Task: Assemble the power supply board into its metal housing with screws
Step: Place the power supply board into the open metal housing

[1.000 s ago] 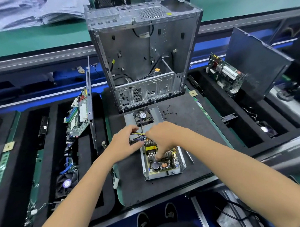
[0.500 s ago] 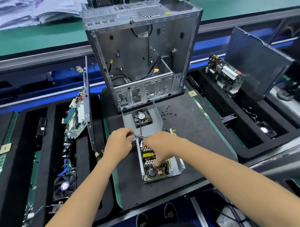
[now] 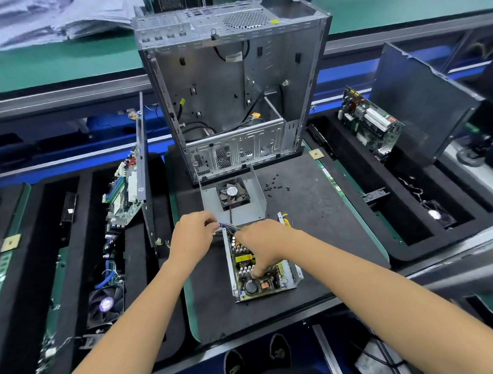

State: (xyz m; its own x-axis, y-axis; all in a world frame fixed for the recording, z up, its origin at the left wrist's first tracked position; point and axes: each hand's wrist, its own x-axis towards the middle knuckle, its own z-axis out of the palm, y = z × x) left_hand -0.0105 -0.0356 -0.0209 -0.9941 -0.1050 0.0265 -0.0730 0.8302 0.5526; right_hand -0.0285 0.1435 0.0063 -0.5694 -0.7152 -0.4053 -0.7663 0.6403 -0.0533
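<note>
Power supply board (image 3: 255,274): lying inside its metal housing (image 3: 292,272), a shallow tray of bare grey sheet steel with one perforated side wall; the green board is carrying a round black capacitor, a yellow-taped block and finned parts.
Left hand (image 3: 192,231): pinching a bundle of thin coloured wires (image 3: 224,228) at the board's far end, fingers curling round them.
Right hand (image 3: 261,243): reaching down over the board, fingers curling, tips pressing among the components; whether they are gripping anything cannot be told.
Cover (image 3: 233,197): folded grey sheet with a square black fan, sitting just beyond the housing.
Screws (image 3: 276,186): small, black, lying loose on the mat to the right of the cover.
Counter (image 3: 308,217): carrying a dark, matt, felt-like mat.
Computer case (image 3: 229,96): open steel box, standing upright behind.
</note>
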